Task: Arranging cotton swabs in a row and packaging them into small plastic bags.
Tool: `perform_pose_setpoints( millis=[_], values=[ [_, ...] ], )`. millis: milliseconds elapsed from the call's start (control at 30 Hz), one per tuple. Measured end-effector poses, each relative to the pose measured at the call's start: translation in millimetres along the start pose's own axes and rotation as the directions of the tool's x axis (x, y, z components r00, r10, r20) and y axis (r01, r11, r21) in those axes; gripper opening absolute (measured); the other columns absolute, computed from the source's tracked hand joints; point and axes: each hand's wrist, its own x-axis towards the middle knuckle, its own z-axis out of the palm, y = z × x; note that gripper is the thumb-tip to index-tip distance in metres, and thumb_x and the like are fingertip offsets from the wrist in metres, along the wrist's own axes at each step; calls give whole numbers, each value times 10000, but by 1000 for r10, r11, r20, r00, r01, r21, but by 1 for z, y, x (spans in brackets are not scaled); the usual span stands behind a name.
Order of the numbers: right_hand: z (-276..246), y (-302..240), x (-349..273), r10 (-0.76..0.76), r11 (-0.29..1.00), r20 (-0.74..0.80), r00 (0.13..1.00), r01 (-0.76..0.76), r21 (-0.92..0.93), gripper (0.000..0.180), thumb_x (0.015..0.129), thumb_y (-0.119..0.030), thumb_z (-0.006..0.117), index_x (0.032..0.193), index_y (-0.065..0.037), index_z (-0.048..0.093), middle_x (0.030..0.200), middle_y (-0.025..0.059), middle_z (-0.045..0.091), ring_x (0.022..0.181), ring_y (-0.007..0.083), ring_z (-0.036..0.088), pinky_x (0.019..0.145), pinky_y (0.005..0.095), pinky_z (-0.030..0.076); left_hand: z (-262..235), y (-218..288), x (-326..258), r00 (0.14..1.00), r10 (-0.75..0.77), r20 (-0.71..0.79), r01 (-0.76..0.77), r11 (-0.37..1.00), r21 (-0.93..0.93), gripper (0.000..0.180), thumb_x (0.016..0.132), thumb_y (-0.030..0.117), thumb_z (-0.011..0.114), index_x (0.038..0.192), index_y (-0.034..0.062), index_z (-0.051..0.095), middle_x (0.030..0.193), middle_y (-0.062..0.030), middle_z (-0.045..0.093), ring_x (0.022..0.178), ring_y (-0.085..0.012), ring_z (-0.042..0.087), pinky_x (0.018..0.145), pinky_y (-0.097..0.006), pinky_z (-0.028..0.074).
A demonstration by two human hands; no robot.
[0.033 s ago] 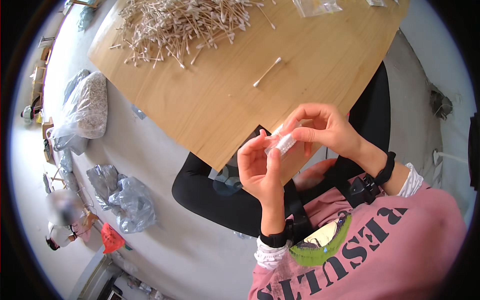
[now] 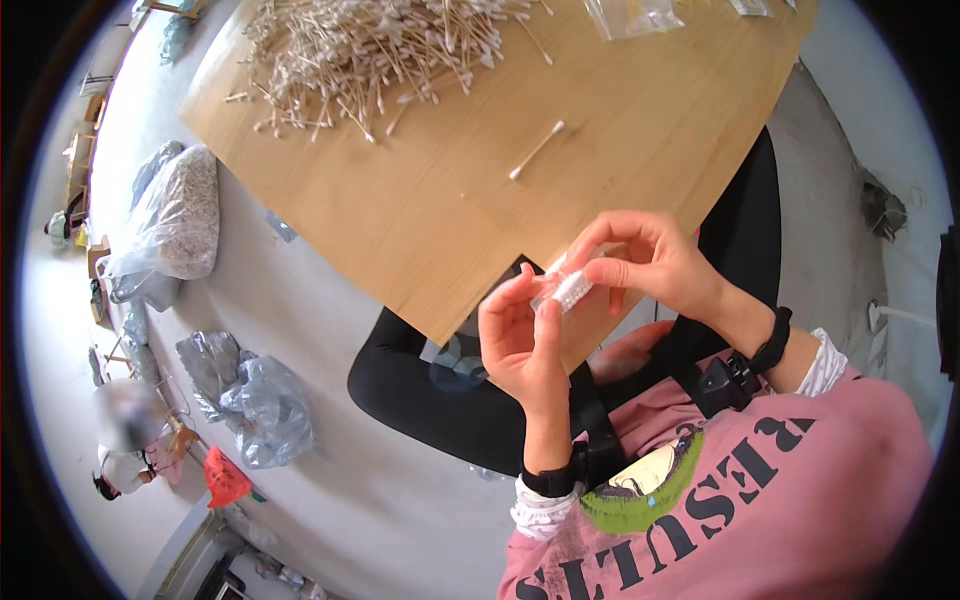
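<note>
A small clear plastic bag (image 2: 573, 291) packed with white-tipped cotton swabs is held between both hands, over the table's near edge. My left hand (image 2: 527, 338) grips its lower left side, thumb on the front and fingers behind. At its upper right, my right hand (image 2: 655, 262) pinches the plastic between thumb and forefinger, with the other fingers curled. Beyond the hands, one loose cotton swab (image 2: 537, 150) lies on the wooden table (image 2: 430, 210). A large heap of cotton swabs (image 2: 370, 55) is spread at the table's far left.
Clear plastic bags (image 2: 632, 16) lie at the table's far edge. On the floor to the left sit a big filled transparent sack (image 2: 180, 215), grey plastic bags (image 2: 265, 405) and a red bag (image 2: 226, 477). Another person (image 2: 130, 440) is at the far left.
</note>
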Motion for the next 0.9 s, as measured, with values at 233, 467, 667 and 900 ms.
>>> perform_pose_setpoints(
  millis=[233,467,667,900],
  values=[
    [4,-8,-3,-152,987,-32,988,150,-57,103,962,-70,654,1057,-31,650,1127,112,693,951,148,702,613,220,550,-5,11,2,993,79,83,-91,984,154,273,827,-106,727,1085,-26,683,1083,-124,632,1071,-233,629,953,-356,516],
    [31,-20,-13,-468,853,38,883,462,-244,32,899,-1,707,926,-17,711,1064,128,682,883,157,692,620,232,560,-2,52,5,930,289,226,-348,890,296,247,757,-84,778,978,15,726,1016,-111,679,984,-226,670,939,-395,523],
    [65,-29,-40,-569,692,13,822,487,-533,63,846,-23,761,886,-68,741,899,32,695,731,76,600,544,207,404,-13,80,-12,810,505,299,-583,639,501,213,682,-68,812,842,34,716,851,-76,699,876,-252,688,918,-438,530],
    [67,-41,-65,-532,695,84,843,491,-526,40,851,-45,754,862,-78,733,836,-3,666,705,81,550,548,240,363,-32,88,-34,763,551,337,-640,572,513,232,624,-87,764,815,28,702,840,-100,686,820,-276,664,777,-383,540]
  ],
)
